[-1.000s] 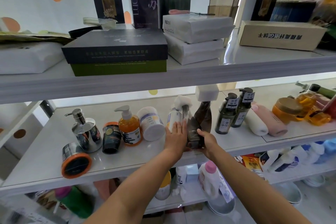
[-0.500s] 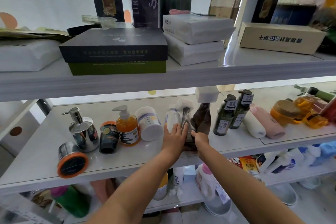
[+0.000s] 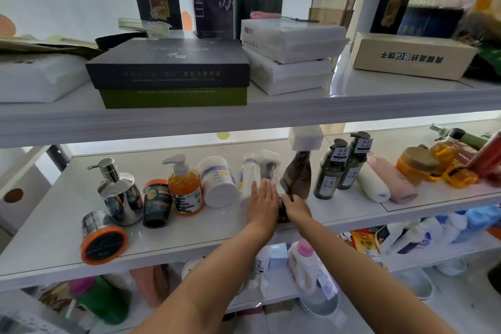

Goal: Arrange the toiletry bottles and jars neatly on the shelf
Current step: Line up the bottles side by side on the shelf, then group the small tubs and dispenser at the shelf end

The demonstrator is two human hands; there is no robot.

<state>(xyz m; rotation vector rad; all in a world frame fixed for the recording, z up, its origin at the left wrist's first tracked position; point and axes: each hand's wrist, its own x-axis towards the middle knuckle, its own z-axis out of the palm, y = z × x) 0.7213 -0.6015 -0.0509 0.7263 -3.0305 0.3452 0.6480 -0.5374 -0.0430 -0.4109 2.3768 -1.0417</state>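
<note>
On the middle shelf (image 3: 217,228) my two hands clasp a small brown bottle with a white cap (image 3: 270,164), which leans slightly and is mostly hidden behind them. My left hand (image 3: 261,203) presses flat against its left side, fingers straight and together. My right hand (image 3: 295,206) is closed around its base. A slim white bottle (image 3: 248,179) stands just left of it, and a tall brown bottle with a square white cap (image 3: 298,173) just right. Further left are a white jar on its side (image 3: 219,184), an orange pump bottle (image 3: 185,187), a dark jar (image 3: 157,203) and a chrome pump dispenser (image 3: 119,195).
An orange-lidded jar (image 3: 104,241) lies on its side near the shelf's front left edge. Two dark green pump bottles (image 3: 329,173), a white tube (image 3: 372,184), a pink tube (image 3: 393,182) and an amber jar (image 3: 416,165) sit to the right. The upper shelf (image 3: 271,114) overhangs closely.
My right hand has slid a little left along the shelf, closer to my left hand at the small brown bottle's base. My left hand has barely moved.
</note>
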